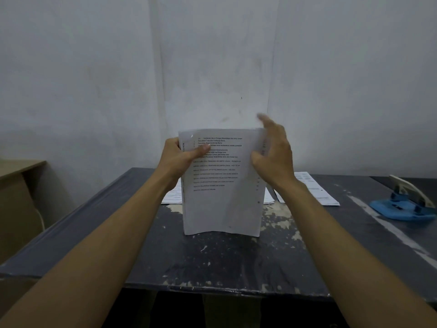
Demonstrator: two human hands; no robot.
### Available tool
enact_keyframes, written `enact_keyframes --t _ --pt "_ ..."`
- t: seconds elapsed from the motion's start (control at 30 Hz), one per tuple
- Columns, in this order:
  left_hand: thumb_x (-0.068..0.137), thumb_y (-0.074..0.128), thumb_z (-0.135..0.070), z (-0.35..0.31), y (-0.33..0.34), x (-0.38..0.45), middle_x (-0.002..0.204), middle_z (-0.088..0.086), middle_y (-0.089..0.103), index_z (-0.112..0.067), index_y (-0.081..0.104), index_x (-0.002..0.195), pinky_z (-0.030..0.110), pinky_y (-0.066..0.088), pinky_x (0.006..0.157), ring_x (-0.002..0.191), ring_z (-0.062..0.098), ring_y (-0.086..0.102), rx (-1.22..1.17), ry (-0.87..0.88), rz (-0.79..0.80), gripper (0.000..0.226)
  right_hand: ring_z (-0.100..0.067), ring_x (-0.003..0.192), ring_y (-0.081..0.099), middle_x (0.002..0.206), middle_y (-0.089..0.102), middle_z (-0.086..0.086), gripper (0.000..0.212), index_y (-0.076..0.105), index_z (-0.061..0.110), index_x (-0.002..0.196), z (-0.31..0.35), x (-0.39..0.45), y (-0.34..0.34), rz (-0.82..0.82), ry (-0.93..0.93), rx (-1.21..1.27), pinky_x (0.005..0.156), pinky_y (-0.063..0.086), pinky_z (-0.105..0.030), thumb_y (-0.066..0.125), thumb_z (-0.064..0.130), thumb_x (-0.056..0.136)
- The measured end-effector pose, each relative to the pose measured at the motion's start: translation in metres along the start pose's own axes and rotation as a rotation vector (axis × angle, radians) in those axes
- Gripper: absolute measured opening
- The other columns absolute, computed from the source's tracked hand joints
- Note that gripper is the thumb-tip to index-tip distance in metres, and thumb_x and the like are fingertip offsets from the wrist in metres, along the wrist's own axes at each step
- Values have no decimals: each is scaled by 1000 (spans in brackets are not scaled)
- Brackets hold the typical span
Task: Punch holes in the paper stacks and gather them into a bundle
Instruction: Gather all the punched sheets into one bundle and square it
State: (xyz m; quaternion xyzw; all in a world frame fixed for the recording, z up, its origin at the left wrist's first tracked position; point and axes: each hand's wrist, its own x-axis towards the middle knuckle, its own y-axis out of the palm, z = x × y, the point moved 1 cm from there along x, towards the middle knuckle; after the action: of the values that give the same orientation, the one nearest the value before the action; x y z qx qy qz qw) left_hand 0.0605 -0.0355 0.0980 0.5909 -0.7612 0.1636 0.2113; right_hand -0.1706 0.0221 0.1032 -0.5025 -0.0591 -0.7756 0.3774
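A stack of printed white paper (223,200) stands upright on its bottom edge in the middle of the dark table (236,261). My left hand (181,155) grips the stack's upper left edge, thumb across the front page. My right hand (272,150) is at the upper right edge with its fingers spread and blurred; its thumb lies near the page edge. A blue hole punch (405,204) with a pale lever sits at the table's right side, apart from both hands.
More printed sheets lie flat behind the stack: one pile (172,196) to the left and another (312,190) to the right. A beige wooden desk (19,185) stands at the left. White walls rise close behind the table.
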Motion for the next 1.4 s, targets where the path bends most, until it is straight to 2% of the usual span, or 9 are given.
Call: enact_keyframes --t 0.1,0.27,0.37,0.43,0.5,0.63,0.83,1.2,1.4 --pt "78 83 -19 2 1 -1 96 4 78 -13 76 96 30 60 69 87 22 76 -15 -4 -6 21 -11 105 52 137 44 3 64 54 25 128 2 1 -2 -5 -59 -108 86 55 -35 56 9 66" --pt "78 83 -19 2 2 -1 94 3 78 -17 77 92 26 59 66 85 20 76 -22 -1 2 15 -16 139 35 155 30 5 81 39 34 143 -3 0 -3 8 -25 -62 107 43 -42 59 10 69" --pt "77 84 -21 4 3 -1 96 5 78 -14 77 95 29 60 69 87 23 76 -22 -6 -17 20 -16 124 53 139 50 3 95 19 46 149 -10 -9 2 6 254 314 95 51 -34 61 10 72" --pt "76 84 -22 6 3 -1 95 6 78 -13 76 96 30 60 69 86 23 76 -44 -8 -41 24 -19 100 67 109 66 2 78 38 34 140 -20 -21 9 99 430 476 75 59 -31 63 12 70" --pt "72 86 -27 7 3 -3 95 4 78 -14 77 95 27 60 67 86 21 76 -69 -6 -44 28 -24 93 70 94 72 5 47 62 20 113 -29 -35 17 169 524 476 65 59 -32 64 16 66" --pt "66 86 -35 22 -1 -11 96 -2 78 -20 76 95 22 59 64 85 15 76 -62 -40 -41 34 -32 99 67 100 74 -2 34 73 14 97 -50 -62 29 207 692 505 84 56 -55 66 23 65" --pt "71 82 -45 70 -6 -27 100 -9 77 -22 73 103 29 61 71 89 13 75 2 -151 -86 41 -22 102 69 106 75 5 28 73 20 110 -69 -68 32 264 711 561 95 54 -47 76 14 82" --pt "87 78 -26 75 -10 10 95 -11 77 -25 73 101 27 61 74 88 10 75 99 -176 -122 15 -15 79 75 93 77 7 21 75 20 104 -77 -36 45 269 699 479 66 59 -30 78 28 85" --pt "91 73 -21 98 10 34 106 -10 74 -18 68 120 31 60 82 93 12 74 84 -273 -92 30 -13 77 75 90 77 8 10 75 20 97 -98 -22 42 265 759 459 64 56 -25 75 23 87"
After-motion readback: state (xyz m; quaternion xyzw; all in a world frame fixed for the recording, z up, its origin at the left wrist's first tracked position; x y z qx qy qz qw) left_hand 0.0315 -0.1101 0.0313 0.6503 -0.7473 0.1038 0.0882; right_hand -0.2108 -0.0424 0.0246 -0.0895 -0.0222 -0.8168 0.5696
